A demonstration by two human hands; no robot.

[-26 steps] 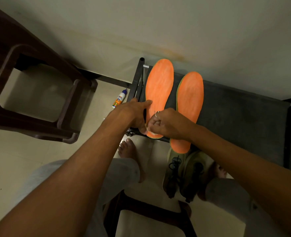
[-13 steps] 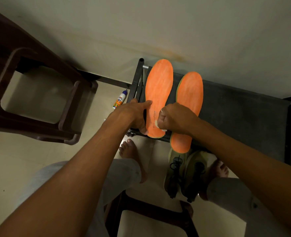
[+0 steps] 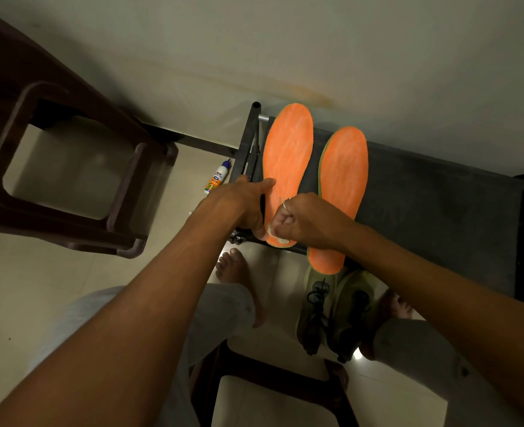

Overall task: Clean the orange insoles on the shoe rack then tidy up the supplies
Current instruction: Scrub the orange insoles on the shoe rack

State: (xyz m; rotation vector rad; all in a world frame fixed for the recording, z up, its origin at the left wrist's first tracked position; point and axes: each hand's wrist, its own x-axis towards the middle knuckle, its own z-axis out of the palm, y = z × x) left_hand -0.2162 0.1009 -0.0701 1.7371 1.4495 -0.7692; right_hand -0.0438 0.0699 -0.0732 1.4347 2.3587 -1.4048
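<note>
Two orange insoles lie side by side on the dark shoe rack (image 3: 433, 204). On the left insole (image 3: 288, 155), my left hand (image 3: 242, 201) holds the heel end by its left edge, thumb stretched across the top. My right hand (image 3: 307, 220) is curled round a small white wad (image 3: 277, 237) and presses it onto that insole's heel. Beside them, the right insole (image 3: 344, 180) lies untouched, its heel hanging over the rack's front edge.
A small white bottle with a blue cap (image 3: 218, 176) lies on the floor left of the rack. A dark plastic stool (image 3: 57, 167) stands at the left. A pair of olive shoes (image 3: 334, 312) sits on the floor under the rack's front, between my bare feet.
My right hand slid up the left insole's heel and came back down to its near end with the white wad. The left hand kept its hold.
</note>
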